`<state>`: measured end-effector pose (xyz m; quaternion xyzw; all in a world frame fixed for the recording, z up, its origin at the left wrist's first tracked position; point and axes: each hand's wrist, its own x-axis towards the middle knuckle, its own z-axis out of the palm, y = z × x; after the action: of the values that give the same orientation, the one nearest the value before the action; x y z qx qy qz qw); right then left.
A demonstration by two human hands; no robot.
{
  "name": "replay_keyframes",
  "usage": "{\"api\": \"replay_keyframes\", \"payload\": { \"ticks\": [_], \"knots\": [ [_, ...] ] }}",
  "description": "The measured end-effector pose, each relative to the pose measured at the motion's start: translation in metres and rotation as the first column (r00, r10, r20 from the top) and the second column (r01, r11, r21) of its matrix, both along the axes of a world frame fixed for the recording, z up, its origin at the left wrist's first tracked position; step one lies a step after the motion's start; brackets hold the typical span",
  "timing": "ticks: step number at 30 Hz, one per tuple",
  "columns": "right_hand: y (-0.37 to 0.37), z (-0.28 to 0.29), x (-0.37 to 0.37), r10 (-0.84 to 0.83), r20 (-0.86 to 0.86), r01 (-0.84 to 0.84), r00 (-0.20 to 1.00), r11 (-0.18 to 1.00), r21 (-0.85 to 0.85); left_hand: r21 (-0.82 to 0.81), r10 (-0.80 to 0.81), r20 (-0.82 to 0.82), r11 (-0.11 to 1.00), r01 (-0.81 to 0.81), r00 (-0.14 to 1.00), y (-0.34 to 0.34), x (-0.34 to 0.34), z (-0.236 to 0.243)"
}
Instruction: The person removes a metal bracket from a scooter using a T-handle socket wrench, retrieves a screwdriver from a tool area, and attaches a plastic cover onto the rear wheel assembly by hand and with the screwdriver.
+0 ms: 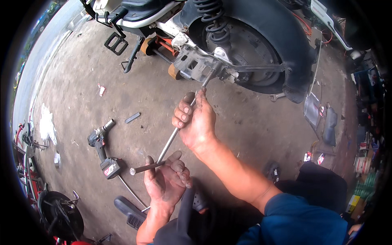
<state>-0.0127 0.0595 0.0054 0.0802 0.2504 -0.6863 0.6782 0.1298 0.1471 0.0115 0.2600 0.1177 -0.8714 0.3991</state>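
Slanting up from the lower left towards the scooter (pixel 253 16), a long metal wrench (pixel 169 141) is held above the floor, its far end brought up against the pale bracket (pixel 195 65) beside the rear wheel (pixel 258 61). The shaft is gripped near its upper part by the right hand (pixel 199 122), with fingers curled round and thumb laid along it. The left hand (pixel 166 181) is turned palm up, its fingers spread and only slightly bent; the dark handle (pixel 143 168) is touched by it near the thumb, but how firmly cannot be told. On the battery (pixel 111 168) of the drill (pixel 98 141), a red and white label is carried, too small to be read. Small red and white packets (pixel 307 156) are seen at the right, their print also illegible. The floor (pixel 245 130) is grey-brown, worn and marked by darker stains. It is littered with a white sheet (pixel 47 124), a red and white scrap (pixel 101 90), a short flat bar (pixel 132 118) and, by the tyre, a spanner (pixel 277 96). At the far left, the space is bordered by a paler road (pixel 45 45); along the right edge, a crowded row of goods is shown, among which green coils (pixel 366 185) and a yellow box (pixel 353 203) can be distinguished.
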Motion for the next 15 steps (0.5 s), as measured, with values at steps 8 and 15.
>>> {"api": "replay_keyframes", "payload": {
  "ticks": [8, 15],
  "knots": [
    [0.000, 0.005, 0.004, -0.040, -0.071, 0.043, 0.997, 0.999, 0.031, -0.545, 0.339, 0.833, 0.634, 0.549, 0.436, -0.018, 0.022, -0.031],
    [-0.003, 0.007, 0.002, -0.043, -0.026, 0.044, 0.999, 0.998, 0.034, -0.573, 0.293, 0.677, 0.786, 0.233, 0.676, 0.019, 0.046, -0.025]
  ]
}}
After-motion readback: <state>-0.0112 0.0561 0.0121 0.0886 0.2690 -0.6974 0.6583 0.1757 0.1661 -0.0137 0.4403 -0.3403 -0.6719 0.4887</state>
